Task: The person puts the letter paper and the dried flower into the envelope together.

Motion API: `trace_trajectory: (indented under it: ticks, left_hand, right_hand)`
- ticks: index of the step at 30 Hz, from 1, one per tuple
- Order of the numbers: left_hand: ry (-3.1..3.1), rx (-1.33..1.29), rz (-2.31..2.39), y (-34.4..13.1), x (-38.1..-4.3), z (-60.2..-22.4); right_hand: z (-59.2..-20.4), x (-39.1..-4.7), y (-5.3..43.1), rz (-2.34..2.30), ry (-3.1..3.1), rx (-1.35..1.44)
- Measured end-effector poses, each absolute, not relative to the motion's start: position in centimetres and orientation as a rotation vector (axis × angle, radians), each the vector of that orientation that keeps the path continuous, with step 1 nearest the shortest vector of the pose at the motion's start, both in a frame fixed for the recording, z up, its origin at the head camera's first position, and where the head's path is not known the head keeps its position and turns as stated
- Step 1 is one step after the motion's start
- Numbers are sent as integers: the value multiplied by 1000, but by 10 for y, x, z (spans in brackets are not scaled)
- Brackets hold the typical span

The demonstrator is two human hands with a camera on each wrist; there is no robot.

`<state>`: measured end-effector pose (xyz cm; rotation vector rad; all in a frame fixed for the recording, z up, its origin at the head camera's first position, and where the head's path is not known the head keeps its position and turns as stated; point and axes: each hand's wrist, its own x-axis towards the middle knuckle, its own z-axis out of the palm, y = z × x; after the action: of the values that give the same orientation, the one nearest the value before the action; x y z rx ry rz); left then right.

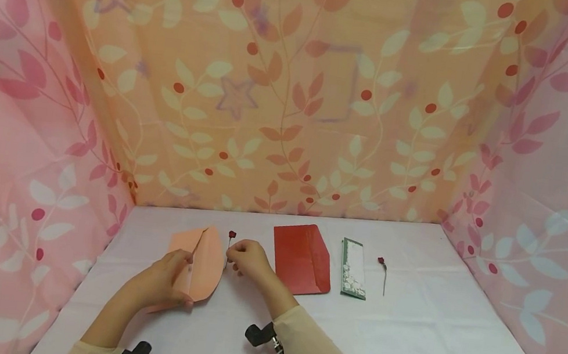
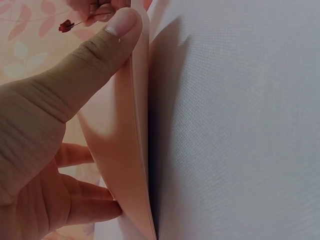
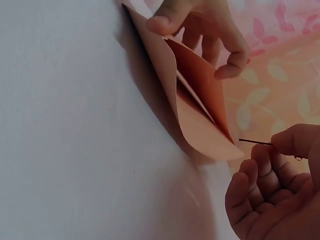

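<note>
My left hand [image 1: 158, 282] grips a peach envelope [image 1: 209, 265] by its edges, thumb on one side and fingers on the other. In the right wrist view the envelope's mouth gapes, and a pale edge [image 3: 196, 96] shows inside it. Just beyond its rounded flap, my right hand [image 1: 251, 262] pinches the thin dark stem of a small red rose [image 1: 232, 234] between thumb and index finger. The stem's end [image 3: 252, 141] points toward the envelope's opening, apart from it. In the left wrist view the rose's bloom [image 2: 65, 26] appears beyond the left thumb.
To the right of my right hand lies a red envelope [image 1: 296, 257]. Beside it are a white card with a green floral border [image 1: 354, 267] and a second small red rose [image 1: 382, 262]. Patterned cloth [image 1: 288, 142] closes off the table's back and sides.
</note>
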<state>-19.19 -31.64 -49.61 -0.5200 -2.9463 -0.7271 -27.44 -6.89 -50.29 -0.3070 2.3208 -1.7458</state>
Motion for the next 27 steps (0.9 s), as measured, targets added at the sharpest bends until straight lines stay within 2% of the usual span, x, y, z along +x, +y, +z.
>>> trace_trajectory:
  ticks: [27]
  left_hand:
    - [-2922,-546,-735,-321,-195,-500]
  right_hand:
    - [-520,-263,-133,-2023,1919,-317]
